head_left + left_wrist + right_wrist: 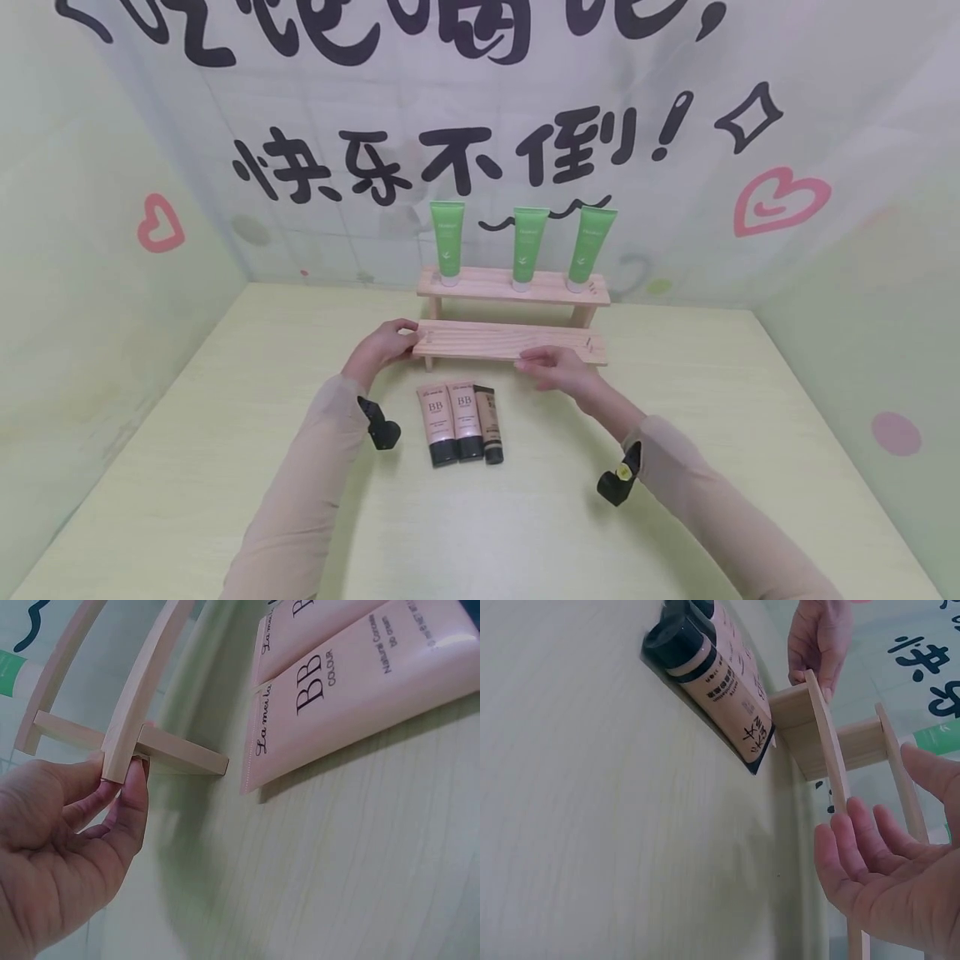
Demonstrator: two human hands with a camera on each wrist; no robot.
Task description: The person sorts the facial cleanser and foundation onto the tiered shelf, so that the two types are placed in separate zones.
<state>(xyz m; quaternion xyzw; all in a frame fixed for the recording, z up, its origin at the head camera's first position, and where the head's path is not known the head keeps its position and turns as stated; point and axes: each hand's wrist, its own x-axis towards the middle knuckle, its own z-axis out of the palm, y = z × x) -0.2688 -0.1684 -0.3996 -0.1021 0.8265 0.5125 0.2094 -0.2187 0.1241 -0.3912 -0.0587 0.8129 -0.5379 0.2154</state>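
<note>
A two-tier wooden display stand (pixel 495 340) stands on the table, with three green squeeze tubes (pixel 528 243) upright on its upper tier. My left hand (pixel 382 344) pinches the left end of the lower board between thumb and fingers, as the left wrist view shows. At the board's front edge, toward its right end, is my right hand (pixel 562 372); its fingers are loosely bent, with fingertips right at the edge and the thumb raised apart. Two pink BB cream tubes (pixel 465 417) and a slimmer tan tube with a black cap (pixel 489 423) lie side by side in front of the stand.
Behind the stand rises a wall covering (pixel 337 242) with black lettering and pink hearts. Pale side panels (pixel 855 350) flank the pale table (pixel 300 321). A black camera (pixel 384 433) is strapped to each wrist.
</note>
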